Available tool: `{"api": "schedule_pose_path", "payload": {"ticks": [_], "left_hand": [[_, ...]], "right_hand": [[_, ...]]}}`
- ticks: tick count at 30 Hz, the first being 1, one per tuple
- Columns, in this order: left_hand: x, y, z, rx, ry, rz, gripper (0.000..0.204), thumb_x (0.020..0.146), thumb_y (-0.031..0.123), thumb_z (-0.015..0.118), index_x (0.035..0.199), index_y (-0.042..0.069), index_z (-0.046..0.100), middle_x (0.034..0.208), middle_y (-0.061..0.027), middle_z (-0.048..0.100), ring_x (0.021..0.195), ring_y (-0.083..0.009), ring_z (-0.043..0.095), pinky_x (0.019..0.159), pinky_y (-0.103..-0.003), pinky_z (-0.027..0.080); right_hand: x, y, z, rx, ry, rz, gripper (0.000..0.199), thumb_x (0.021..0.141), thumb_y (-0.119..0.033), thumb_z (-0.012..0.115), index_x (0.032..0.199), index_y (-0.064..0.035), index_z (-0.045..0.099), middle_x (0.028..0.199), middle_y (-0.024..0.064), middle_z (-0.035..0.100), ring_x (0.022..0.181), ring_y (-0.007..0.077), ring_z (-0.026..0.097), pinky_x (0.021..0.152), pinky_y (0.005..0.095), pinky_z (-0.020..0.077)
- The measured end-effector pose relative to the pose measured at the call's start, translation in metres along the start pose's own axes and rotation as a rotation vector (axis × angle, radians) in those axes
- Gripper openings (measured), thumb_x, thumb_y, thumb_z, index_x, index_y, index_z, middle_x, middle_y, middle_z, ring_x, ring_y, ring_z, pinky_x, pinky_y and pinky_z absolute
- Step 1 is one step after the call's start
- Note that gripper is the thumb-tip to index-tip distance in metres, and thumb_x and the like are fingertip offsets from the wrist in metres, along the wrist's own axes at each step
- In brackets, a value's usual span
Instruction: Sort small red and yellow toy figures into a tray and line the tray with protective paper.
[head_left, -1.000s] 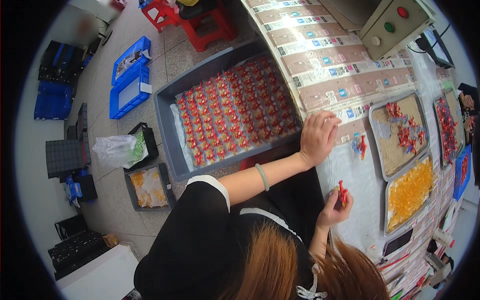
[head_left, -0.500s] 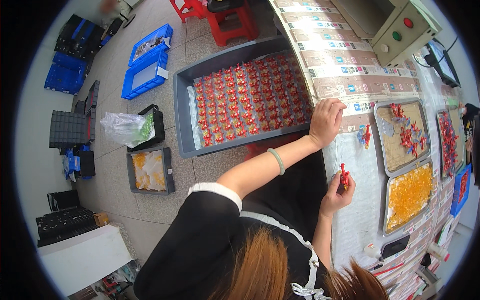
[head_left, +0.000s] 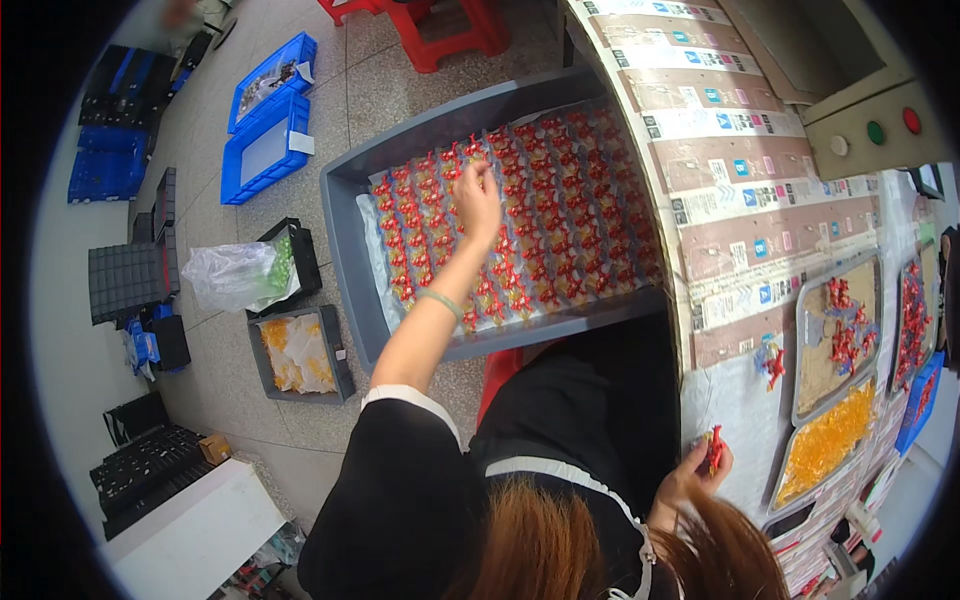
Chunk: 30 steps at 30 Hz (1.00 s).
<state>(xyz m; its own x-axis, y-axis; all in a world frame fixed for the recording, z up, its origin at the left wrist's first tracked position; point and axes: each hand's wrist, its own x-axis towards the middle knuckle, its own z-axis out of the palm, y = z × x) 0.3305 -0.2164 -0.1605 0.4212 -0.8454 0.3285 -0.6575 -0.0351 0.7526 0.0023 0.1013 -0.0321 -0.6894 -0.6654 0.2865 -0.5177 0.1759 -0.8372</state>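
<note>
My left hand point(head_left: 478, 203), with a jade-green bangle at the wrist, hangs over the large grey bin point(head_left: 343, 255). Its fingers are drawn together at the far ends of the rows; whatever may be between them is hidden. Inside the bin stand many small red and gold figurines point(head_left: 545, 228) in rows on a pale sheet. Low on the worktable, my right hand point(head_left: 700, 470) grips a red figurine point(head_left: 715, 452) upright between thumb and fingers, partly behind hair. Another red figurine with a bluish part point(head_left: 774, 366) lies on the white table covering beyond it.
On the table's right are a metal tray point(head_left: 802, 350) of red-blue figurines and one of amber pieces point(head_left: 826, 440). A control box point(head_left: 858, 140) with buttons stands at the far edge. Blue crates point(head_left: 232, 172), a small grey crate point(head_left: 342, 375) and a red stool point(head_left: 450, 38) are on the floor.
My left hand has swung from the table edge leftward over the grey bin. My right hand still holds its figurine. The whole view has shifted, with the table sitting farther right and lower.
</note>
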Motion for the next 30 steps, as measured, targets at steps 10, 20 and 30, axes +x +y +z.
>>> {"api": "schedule_pose_path", "payload": {"ticks": [10, 20, 30], "left_hand": [[0.09, -0.056, 0.067, 0.302, -0.355, 0.235, 0.017, 0.076, 0.015, 0.058, 0.092, 0.01, 0.061, 0.09, -0.008, 0.06, 0.091, -0.0275, 0.053, 0.079, -0.038, 0.042], [0.101, -0.066, 0.096, 0.465, -0.416, 0.423, 0.018, 0.074, 0.016, 0.058, 0.09, 0.009, 0.061, 0.083, -0.0081, 0.057, 0.087, -0.0267, 0.053, 0.077, -0.039, 0.041], [0.067, -0.056, 0.055, 0.225, -0.469, 0.251, 0.026, 0.084, 0.017, 0.048, 0.106, 0.007, 0.056, 0.107, -0.0122, 0.056, 0.103, -0.0284, 0.049, 0.089, -0.04, 0.037]], "right_hand": [[-0.006, 0.044, 0.003, -0.158, -0.067, -0.172, 0.025, 0.08, -0.004, 0.059, 0.102, 0.0017, 0.05, 0.091, 0.0093, 0.054, 0.075, 0.0145, 0.052, 0.067, 0.0237, 0.0437], [-0.012, 0.016, 0.022, -0.213, 0.031, 0.052, 0.026, 0.08, -0.005, 0.06, 0.103, 0.0016, 0.05, 0.091, 0.0099, 0.055, 0.075, 0.0145, 0.053, 0.068, 0.0236, 0.044], [-0.005, -0.005, 0.026, -0.204, 0.154, 0.165, 0.027, 0.081, -0.006, 0.06, 0.104, 0.0016, 0.049, 0.092, 0.0104, 0.057, 0.076, 0.0145, 0.053, 0.07, 0.0235, 0.0442]]}}
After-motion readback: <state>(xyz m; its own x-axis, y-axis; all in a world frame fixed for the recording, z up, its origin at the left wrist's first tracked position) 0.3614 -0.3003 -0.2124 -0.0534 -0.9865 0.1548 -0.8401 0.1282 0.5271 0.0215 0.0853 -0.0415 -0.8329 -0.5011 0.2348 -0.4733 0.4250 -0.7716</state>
